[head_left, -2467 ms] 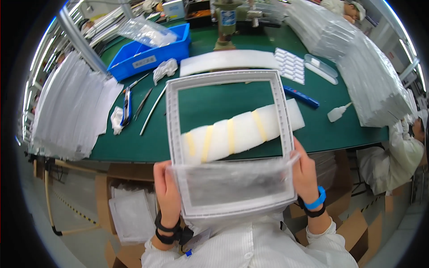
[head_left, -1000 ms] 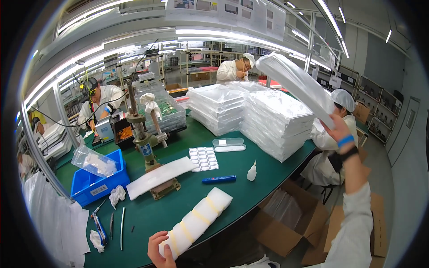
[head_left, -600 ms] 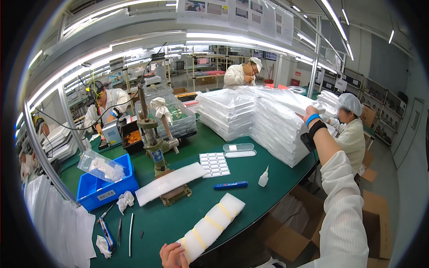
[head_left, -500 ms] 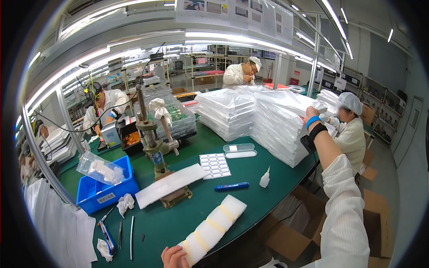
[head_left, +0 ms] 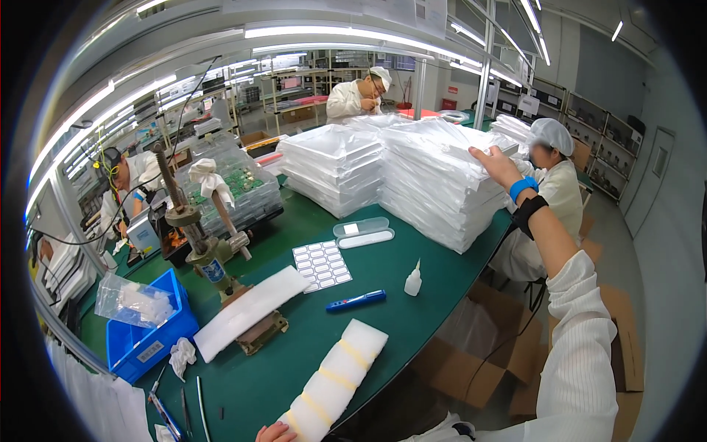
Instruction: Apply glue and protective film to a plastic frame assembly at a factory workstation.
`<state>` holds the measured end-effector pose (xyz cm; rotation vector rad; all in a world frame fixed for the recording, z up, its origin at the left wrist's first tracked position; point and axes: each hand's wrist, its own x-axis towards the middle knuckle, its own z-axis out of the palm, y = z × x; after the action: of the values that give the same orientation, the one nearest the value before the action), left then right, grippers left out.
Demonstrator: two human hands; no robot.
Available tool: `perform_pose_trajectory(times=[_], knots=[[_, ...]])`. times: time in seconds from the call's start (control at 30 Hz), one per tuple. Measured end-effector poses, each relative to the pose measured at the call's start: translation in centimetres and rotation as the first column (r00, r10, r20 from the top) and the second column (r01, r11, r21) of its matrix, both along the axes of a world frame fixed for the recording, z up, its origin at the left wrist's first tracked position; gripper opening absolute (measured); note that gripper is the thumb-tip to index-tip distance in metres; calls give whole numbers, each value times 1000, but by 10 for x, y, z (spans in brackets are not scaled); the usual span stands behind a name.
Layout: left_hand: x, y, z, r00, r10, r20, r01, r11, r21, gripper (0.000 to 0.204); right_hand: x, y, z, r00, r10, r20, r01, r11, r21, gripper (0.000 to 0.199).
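Note:
My left hand (head_left: 276,433) is at the lower edge, its fingers curled over the near end of a white foam strip (head_left: 331,383) banded with yellow tape. Only part of that hand shows. My right arm stretches far out to the right. My right hand (head_left: 501,168), with a blue band and a black strap at the wrist, is at the upper right corner of a tall stack of white, plastic-wrapped packs (head_left: 434,191). Its fingers are bent there; what they grip, if anything, is hard to make out.
A hand press (head_left: 202,247) stands left of centre with a second foam piece (head_left: 250,313) across its base. Around it are a blue bin (head_left: 151,346), label sheet (head_left: 322,266), blue pen (head_left: 356,300) and dropper bottle (head_left: 413,281). A co-worker (head_left: 556,184) sits beyond my right hand.
The view has turned rightward, shifting the bench to the left in the picture. My right hand remains at the stack's corner, and my left hand remains on the foam strip, now less visible.

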<state>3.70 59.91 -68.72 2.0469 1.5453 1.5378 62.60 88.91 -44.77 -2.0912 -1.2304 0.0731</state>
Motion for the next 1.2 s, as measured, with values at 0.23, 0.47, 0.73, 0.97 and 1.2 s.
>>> perform_pose_trajectory(times=[0.23,0.47,0.73,0.97,1.2], knots=[[1,0,2,999,28,-33,-28,1000,5,15,-32,-18,-28,714,-193,673,111,980,163,72],[11,1,1,998,50,-28,-50,999,-2,16,-23,1,-42,685,-140,715,-122,945,303,45],[-16,5,-27,995,20,-101,-23,1000,-22,27,-72,-32,-16,568,-205,797,-485,699,525,32],[-24,9,-9,979,6,-204,-26,995,-96,27,-266,-155,-14,45,973,226,-947,-31,320,31],[-10,-34,-17,992,123,5,-123,992,-8,26,-303,-108,-63,-479,871,110,-770,-477,424,42]])
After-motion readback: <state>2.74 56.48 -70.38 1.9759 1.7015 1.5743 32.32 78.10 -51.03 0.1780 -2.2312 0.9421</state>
